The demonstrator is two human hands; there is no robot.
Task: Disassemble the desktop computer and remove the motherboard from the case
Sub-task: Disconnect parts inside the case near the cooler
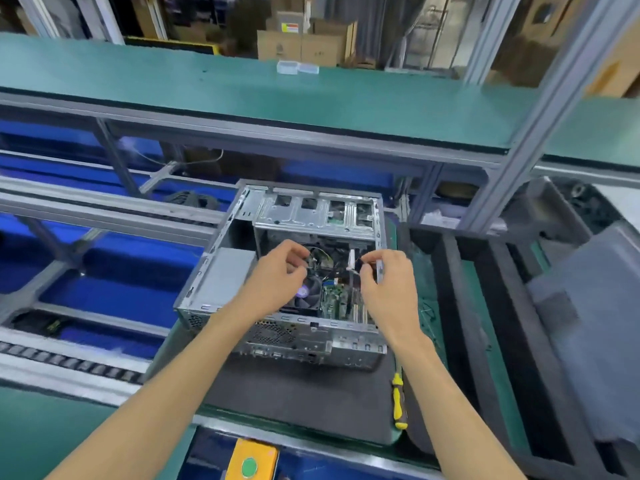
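An open grey desktop case (221, 271) lies on its side on a dark foam mat (301, 396). Inside I see the green motherboard (334, 299), a black CPU fan (306, 294) and a bundle of black cables (322, 256). My left hand (277, 271) is over the fan with its fingers curled, pinching a black cable near the bundle. My right hand (388, 282) hovers over the board's right side, thumb and forefinger pinching a thin black cable or connector by a white clip (351, 261). A metal drive cage (311, 209) spans the far end of the case.
A yellow-and-black screwdriver (398, 400) lies on the mat's right edge. Black foam trays (485, 323) and grey foam blocks (581, 306) sit to the right. A roller conveyor (69, 362) runs on the left, a green shelf (242, 95) overhead, a yellow box with a green button (249, 462) near me.
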